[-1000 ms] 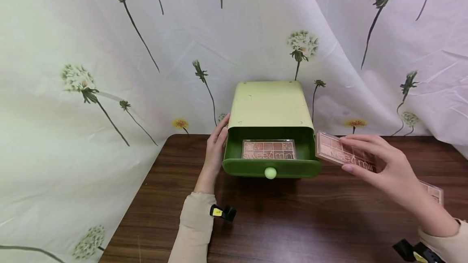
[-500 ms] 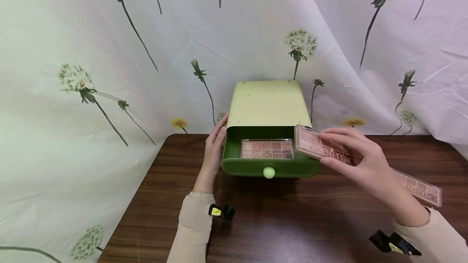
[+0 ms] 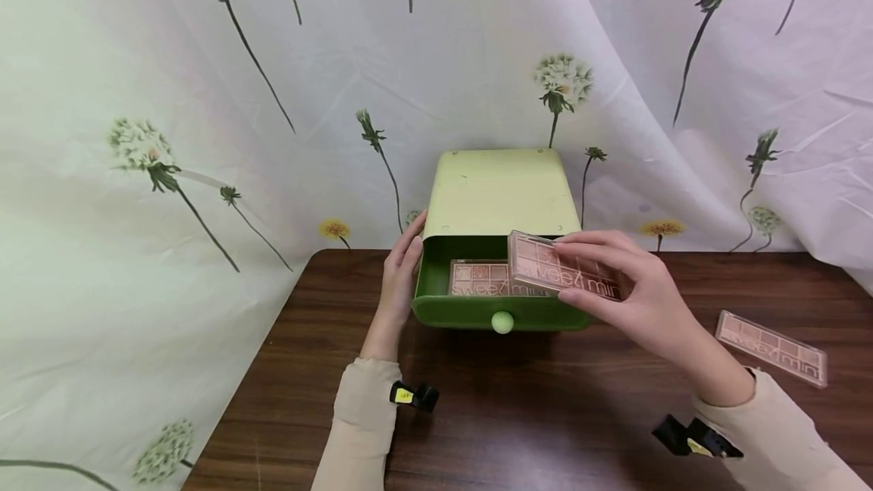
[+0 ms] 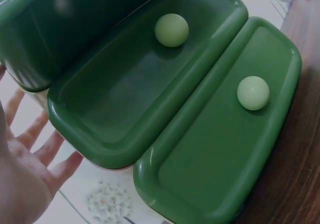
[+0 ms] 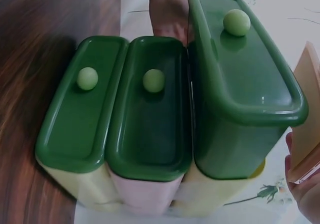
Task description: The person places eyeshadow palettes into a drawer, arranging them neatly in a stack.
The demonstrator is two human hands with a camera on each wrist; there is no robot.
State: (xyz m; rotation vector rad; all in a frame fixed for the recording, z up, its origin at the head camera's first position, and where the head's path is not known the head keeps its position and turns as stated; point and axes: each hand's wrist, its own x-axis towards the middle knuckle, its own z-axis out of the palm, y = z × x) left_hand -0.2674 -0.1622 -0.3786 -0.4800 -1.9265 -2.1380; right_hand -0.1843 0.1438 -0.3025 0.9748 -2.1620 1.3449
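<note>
A cabinet with a pale yellow-green top [image 3: 501, 192] has its top green drawer [image 3: 464, 311] pulled out. Inside the drawer lies one palette [image 3: 470, 277] with "sweet mint"-like lettering, partly covered from view. My right hand [image 3: 644, 298] pinches a second palette [image 3: 546, 267], tilted, over the drawer's right side. In the right wrist view the held palette [image 5: 306, 119] shows at the right edge. My left hand [image 3: 398, 275] rests with extended fingers against the cabinet's left side; in the left wrist view the left hand [image 4: 30, 169] has its fingers spread beside the drawers.
Another palette [image 3: 771, 348] lies on the brown wooden table [image 3: 559, 400], to the right. Two closed green drawers with round knobs, the middle drawer [image 4: 115, 93] and lower drawer [image 4: 215, 149], sit under the pulled-out one. A flower-print cloth [image 3: 409, 82] hangs behind the table.
My right hand has carried its palette leftward, from beside the cabinet to over the drawer. The palette on the table has come fully into view. My left hand has stayed at the cabinet's side.
</note>
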